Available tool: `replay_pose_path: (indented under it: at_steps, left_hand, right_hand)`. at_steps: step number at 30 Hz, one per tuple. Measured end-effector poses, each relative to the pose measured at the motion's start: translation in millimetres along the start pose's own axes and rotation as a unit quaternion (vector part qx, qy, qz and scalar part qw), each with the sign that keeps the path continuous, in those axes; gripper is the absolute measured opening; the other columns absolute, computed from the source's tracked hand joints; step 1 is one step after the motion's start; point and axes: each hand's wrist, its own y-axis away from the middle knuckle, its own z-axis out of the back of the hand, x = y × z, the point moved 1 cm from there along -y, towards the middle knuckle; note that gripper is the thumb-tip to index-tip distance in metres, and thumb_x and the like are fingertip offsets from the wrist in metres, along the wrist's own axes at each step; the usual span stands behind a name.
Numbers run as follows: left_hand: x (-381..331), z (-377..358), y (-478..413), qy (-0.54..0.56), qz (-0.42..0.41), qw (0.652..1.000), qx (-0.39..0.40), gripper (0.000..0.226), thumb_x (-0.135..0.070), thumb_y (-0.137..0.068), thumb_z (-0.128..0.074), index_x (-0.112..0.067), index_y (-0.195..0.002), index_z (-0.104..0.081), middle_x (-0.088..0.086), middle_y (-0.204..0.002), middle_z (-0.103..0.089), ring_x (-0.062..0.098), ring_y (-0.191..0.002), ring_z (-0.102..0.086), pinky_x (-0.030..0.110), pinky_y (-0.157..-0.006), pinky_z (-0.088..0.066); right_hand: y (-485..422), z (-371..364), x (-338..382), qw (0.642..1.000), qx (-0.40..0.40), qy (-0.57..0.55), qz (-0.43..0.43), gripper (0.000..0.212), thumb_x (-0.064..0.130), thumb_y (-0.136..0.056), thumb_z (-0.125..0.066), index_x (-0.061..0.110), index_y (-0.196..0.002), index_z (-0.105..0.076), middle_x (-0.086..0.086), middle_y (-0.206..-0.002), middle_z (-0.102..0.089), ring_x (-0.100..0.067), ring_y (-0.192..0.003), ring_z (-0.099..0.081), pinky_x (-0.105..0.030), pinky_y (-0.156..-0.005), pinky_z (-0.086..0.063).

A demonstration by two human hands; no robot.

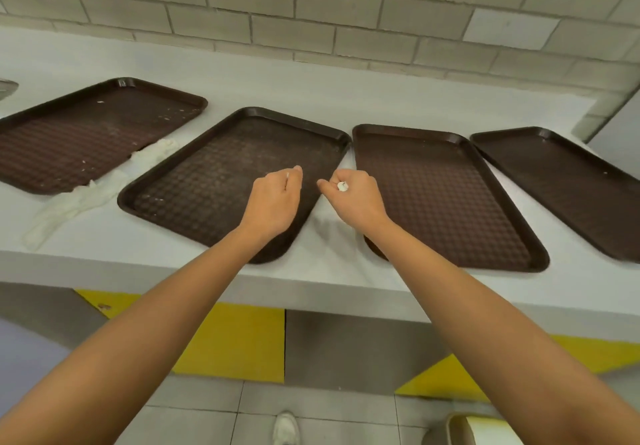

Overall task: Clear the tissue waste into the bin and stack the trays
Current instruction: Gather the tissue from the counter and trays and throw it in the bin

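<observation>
Several brown trays lie side by side on a white counter: a far-left tray, a middle tray, a right tray and a far-right tray. My left hand hovers over the middle tray's right part, fingers curled, with a tiny white scrap at its fingertips. My right hand sits between the middle and right trays, closed on a small white tissue piece. Small white crumbs dot the far-left and middle trays. A long crumpled white tissue lies on the counter between the far-left and middle trays.
A grey brick wall backs the counter. The counter's front edge runs across the view, with yellow and grey panels below it. A bin's rim shows at the bottom right on the tiled floor, next to my shoe.
</observation>
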Motion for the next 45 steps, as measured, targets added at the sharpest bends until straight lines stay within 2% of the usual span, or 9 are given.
replay_pose_path:
  at_steps: [4,8,10,15,25,32,38,41,45]
  left_hand:
    - [-18.8,-18.8,48.1,-0.013,-0.001,1.0,0.008,0.045,-0.024,-0.1,-0.03,-0.003,-0.063,-0.045,0.007,-0.059,-0.05,0.013,-0.055,-0.043,0.027,-0.053,-0.033]
    - [-39.3,-40.5,97.8,-0.021,0.002,0.999,0.027,0.046,-0.022,-0.099,-0.03,0.004,-0.065,-0.045,0.019,-0.065,-0.051,0.021,-0.061,-0.043,0.035,-0.059,-0.032]
    - [-48.9,-52.3,119.1,-0.029,0.001,0.999,0.042,0.045,-0.024,-0.1,-0.029,-0.001,-0.063,-0.043,0.014,-0.064,-0.05,0.024,-0.066,-0.043,0.035,-0.062,-0.03]
    - [-82.2,-87.3,163.9,-0.02,0.01,0.996,0.086,0.041,-0.025,-0.1,-0.03,-0.007,-0.066,-0.043,0.013,-0.071,-0.056,0.024,-0.069,-0.048,0.036,-0.065,-0.035]
    - [-130.0,-213.0,239.1,-0.02,0.053,0.975,0.217,0.033,-0.027,-0.101,-0.029,-0.006,-0.085,-0.048,0.017,-0.081,-0.06,0.029,-0.073,-0.053,0.038,-0.069,-0.041]
    - [-144.5,-322.4,295.3,-0.025,0.141,0.943,0.301,0.031,-0.028,-0.102,-0.026,-0.007,-0.112,-0.046,0.011,-0.094,-0.059,0.025,-0.082,-0.055,0.033,-0.07,-0.039]
    - [-137.1,-390.4,337.5,-0.003,0.22,0.912,0.347,0.027,-0.024,-0.103,-0.024,-0.006,-0.112,-0.04,0.006,-0.084,-0.051,0.023,-0.08,-0.046,0.031,-0.062,-0.032]
    - [-127.0,-413.9,354.6,0.006,0.246,0.899,0.362,0.02,-0.024,-0.102,-0.025,-0.009,-0.105,-0.037,0.001,-0.072,-0.043,0.02,-0.07,-0.042,0.031,-0.059,-0.031]
    - [-109.9,-439.2,373.3,-0.005,0.27,0.878,0.395,0.022,-0.027,-0.102,-0.022,-0.011,-0.111,-0.035,0.005,-0.085,-0.047,0.022,-0.081,-0.045,0.03,-0.07,-0.033]
  right_hand:
    - [51.2,24.2,-12.6,1.0,-0.002,0.003,-0.014,0.036,0.025,-0.084,-0.06,0.021,-0.052,-0.045,0.006,-0.053,-0.048,-0.009,-0.054,-0.047,-0.027,-0.058,-0.041]
    - [105.2,48.5,-32.2,0.999,0.02,0.004,-0.031,0.031,0.024,-0.084,-0.059,0.012,-0.058,-0.048,0.001,-0.055,-0.048,-0.013,-0.054,-0.044,-0.027,-0.056,-0.036]
    - [130.7,62.0,-42.2,0.999,0.025,-0.003,-0.038,0.027,0.022,-0.083,-0.058,0.008,-0.062,-0.05,-0.001,-0.057,-0.047,-0.014,-0.054,-0.041,-0.027,-0.055,-0.034]
    - [177.4,101.9,-73.2,0.997,0.027,0.033,-0.057,0.035,0.023,-0.084,-0.059,0.02,-0.053,-0.041,0.005,-0.051,-0.043,-0.009,-0.051,-0.041,-0.027,-0.051,-0.032]
    - [255.8,181.6,-205.7,0.984,0.088,0.063,-0.144,0.041,0.034,-0.088,-0.059,0.019,-0.055,-0.042,0.003,-0.053,-0.048,-0.019,-0.062,-0.049,-0.029,-0.056,-0.035]
    - [319.1,230.9,-323.5,0.939,0.2,0.031,-0.278,0.034,0.038,-0.081,-0.067,0.018,-0.062,-0.048,0.002,-0.058,-0.051,-0.016,-0.06,-0.053,-0.028,-0.058,-0.038]
    - [348.5,256.3,-385.1,0.91,0.199,-0.007,-0.365,0.025,0.029,-0.085,-0.057,0.016,-0.065,-0.048,0.0,-0.062,-0.051,-0.017,-0.062,-0.046,-0.03,-0.061,-0.033]
    - [358.6,256.3,-412.7,0.868,0.18,-0.061,-0.459,0.019,0.015,-0.082,-0.052,0.018,-0.064,-0.046,-0.003,-0.061,-0.047,-0.02,-0.058,-0.039,-0.029,-0.062,-0.03]
    - [371.6,244.6,-439.3,0.813,0.205,-0.069,-0.541,0.009,0.004,-0.085,-0.045,0.011,-0.087,-0.05,-0.008,-0.078,-0.046,-0.019,-0.058,-0.036,-0.024,-0.053,-0.024]
